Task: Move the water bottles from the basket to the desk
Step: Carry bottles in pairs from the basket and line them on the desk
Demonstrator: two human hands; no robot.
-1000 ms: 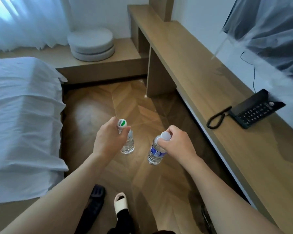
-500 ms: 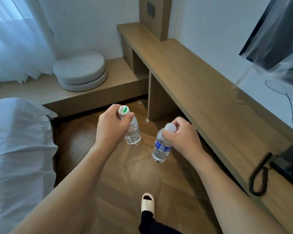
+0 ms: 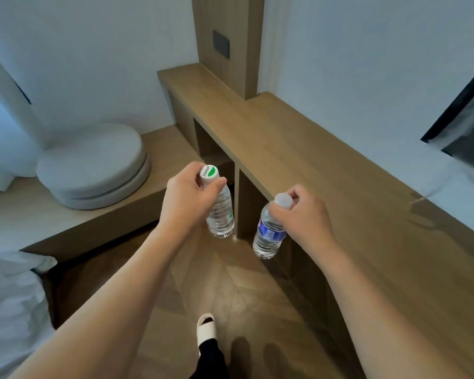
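Note:
My left hand (image 3: 188,199) grips the neck of a clear water bottle (image 3: 221,212) with a green and white cap; it hangs upright over the floor. My right hand (image 3: 303,214) holds a second water bottle (image 3: 268,233), blue-labelled with a white cap, also by its neck. That one hangs just in front of the desk's front edge. The long wooden desk (image 3: 298,160) runs from the back wall down the right side. No basket is in view.
A screen (image 3: 465,124) leans on the desk at the right. Two stacked round grey cushions (image 3: 93,165) lie on a low wooden platform at the left. A white bed (image 3: 8,305) fills the lower left. My slippered foot (image 3: 206,328) is on the parquet floor.
I have walked forward along the desk with both bottles; the view has tilted up, the phone has left the frame, and my hands are now higher and nearer the desk edge.

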